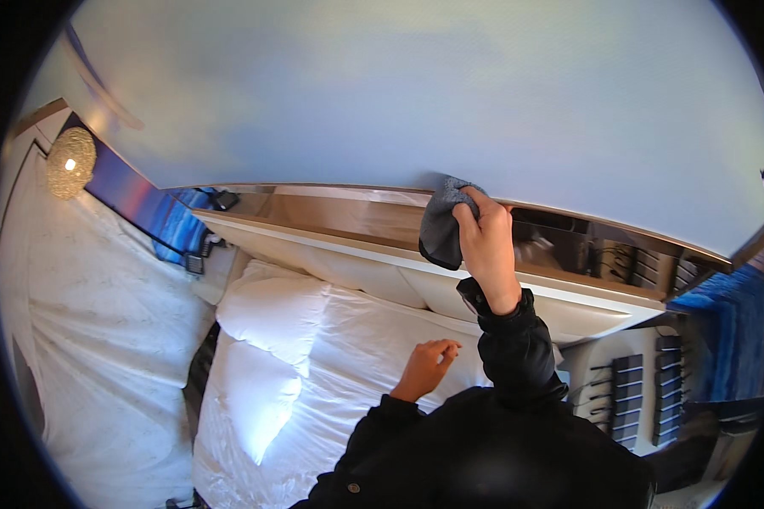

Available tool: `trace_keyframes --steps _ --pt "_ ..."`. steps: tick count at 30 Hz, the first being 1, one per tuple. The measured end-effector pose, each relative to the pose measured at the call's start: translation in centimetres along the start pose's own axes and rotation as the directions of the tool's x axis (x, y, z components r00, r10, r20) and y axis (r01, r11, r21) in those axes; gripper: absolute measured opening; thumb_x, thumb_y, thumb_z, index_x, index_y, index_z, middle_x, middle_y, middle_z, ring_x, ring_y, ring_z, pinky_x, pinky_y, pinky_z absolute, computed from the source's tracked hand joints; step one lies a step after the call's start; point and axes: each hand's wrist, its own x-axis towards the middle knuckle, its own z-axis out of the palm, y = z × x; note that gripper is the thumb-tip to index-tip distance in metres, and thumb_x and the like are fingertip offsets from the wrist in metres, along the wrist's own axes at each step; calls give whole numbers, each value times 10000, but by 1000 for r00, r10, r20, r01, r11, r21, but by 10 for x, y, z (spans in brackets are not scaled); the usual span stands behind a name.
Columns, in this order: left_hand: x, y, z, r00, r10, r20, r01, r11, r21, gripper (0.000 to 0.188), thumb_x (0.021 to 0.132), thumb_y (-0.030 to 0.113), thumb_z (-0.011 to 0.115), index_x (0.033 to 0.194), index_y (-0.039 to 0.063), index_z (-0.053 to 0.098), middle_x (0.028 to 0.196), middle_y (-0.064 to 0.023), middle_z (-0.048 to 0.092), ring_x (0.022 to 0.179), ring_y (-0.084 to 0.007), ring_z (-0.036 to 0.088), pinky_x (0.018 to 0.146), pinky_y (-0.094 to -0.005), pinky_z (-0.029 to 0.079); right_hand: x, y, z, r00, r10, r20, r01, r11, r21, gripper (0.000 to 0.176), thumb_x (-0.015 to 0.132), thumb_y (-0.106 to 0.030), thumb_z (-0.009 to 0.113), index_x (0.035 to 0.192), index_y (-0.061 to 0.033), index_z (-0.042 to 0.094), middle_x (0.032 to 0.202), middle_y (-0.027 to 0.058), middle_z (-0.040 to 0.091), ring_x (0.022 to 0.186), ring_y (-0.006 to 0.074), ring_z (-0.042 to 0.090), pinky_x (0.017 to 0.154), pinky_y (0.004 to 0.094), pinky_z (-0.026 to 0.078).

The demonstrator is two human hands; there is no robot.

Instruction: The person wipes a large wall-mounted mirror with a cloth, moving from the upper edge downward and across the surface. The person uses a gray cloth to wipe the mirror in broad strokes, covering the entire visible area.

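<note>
My right hand (489, 245) is raised and grips a grey cloth (442, 223) with a dark edge. The cloth lies against the lower edge of a large pale blue panel (382, 95) with a thin frame, and it hangs down in front of the mirrored strip (337, 216) below the panel. A padded cream headboard (356, 270) with a light top ledge runs beneath. Lower down, my left hand (425, 366) hovers over the white bed with its fingers loosely curled; nothing shows in it.
White pillows (264, 318) lie on the bed by the headboard. At the right, a table (646, 362) holds rows of dark devices with cables. A round woven lamp (71, 163) hangs at the left, near white draped fabric (108, 318) and a phone (194, 263).
</note>
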Motion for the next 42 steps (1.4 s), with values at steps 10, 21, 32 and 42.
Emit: trace_keyframes --steps 10,21,32,42 --pt "67 45 72 929 299 220 -284 954 -96 196 996 170 597 1027 30 731 876 -148 732 852 -336 690 779 -409 526 -21 24 -174 945 21 -326 -45 997 -68 175 915 -46 565 947 87 673 701 11 599 713 55 502 631 267 438" --pt "79 90 118 887 323 329 -264 941 -211 225 964 220 626 1018 42 754 909 -156 748 883 -325 710 782 -422 543 -30 29 -338 811 -126 -572 -235 824 -515 215 881 -126 562 834 83 579 662 239 443 584 217 428 584 408 420" --pt "-7 20 27 994 107 10 -108 991 83 197 989 187 599 1041 25 699 931 -148 724 879 -358 672 788 -442 528 -2 -24 15 994 -68 83 62 995 74 188 946 -103 650 1081 18 701 606 139 508 508 129 439 504 290 399" --pt "48 30 58 945 319 71 -314 946 -82 195 993 177 601 1055 35 718 989 -178 735 914 -367 698 798 -407 551 62 -60 -244 660 -348 -665 479 878 17 215 1039 -171 593 1139 -4 684 894 -42 654 743 14 498 612 214 377"
